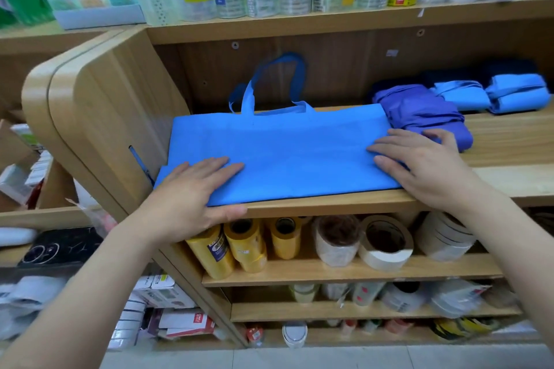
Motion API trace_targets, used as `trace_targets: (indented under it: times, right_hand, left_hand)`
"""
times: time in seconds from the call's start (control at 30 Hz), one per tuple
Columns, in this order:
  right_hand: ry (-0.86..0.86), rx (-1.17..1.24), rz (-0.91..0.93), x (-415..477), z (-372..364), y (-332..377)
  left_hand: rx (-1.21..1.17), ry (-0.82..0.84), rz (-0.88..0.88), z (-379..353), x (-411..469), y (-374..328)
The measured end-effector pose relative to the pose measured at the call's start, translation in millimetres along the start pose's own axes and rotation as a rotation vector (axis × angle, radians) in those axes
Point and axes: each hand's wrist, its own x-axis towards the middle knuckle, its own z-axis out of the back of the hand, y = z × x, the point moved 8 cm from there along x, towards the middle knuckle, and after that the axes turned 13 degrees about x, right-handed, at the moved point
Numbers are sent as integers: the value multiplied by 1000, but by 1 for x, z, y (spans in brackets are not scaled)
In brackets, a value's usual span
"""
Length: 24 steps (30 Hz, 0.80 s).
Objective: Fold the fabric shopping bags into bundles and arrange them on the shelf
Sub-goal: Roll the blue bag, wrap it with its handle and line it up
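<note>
"Wood first: the shelf (329, 204) runs across in front of me. The blue bag (284, 153) lies flat on it, its long edge along the front lip."

"And your hands?"

"Both are flat, fingers straight, gripping nothing. My left hand (195, 186) presses the bag's nine-o'clock end, thumb hooked under the front edge. My right hand (419, 159) presses the three-o'clock end, fingers spread."

"What's nearby?"

"A purple bundle (419, 114) sits just beside the bag's corner at two o'clock. The light-blue bundles (515, 93) are further along toward three. Smallest, the handles (248, 96) stand up at twelve against the back panel."

"How do you fold it well?"

"It looks folded once lengthwise, though I can't be sure. I'd smooth from the middle outward and lay the handles down onto the panel. Then I'd bring one end over squarely with the edges matched, pressing each crease before the next turn. The fabric looks springy, so if I let go too early it may open."
</note>
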Motion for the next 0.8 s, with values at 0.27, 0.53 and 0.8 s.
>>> trace_targets:
  times: [0.27,0.53,0.8]
  right_hand:
    - [220,-87,176,-22,-8,0]
    - [161,488,-72,-24,17,-11]
    - [-127,772,-273,-26,29,-26]
  left_hand:
    - [-20,18,9,14,-18,4]
    - [-57,27,89,41,-18,21]
    - [-234,-255,214,58,-27,30]
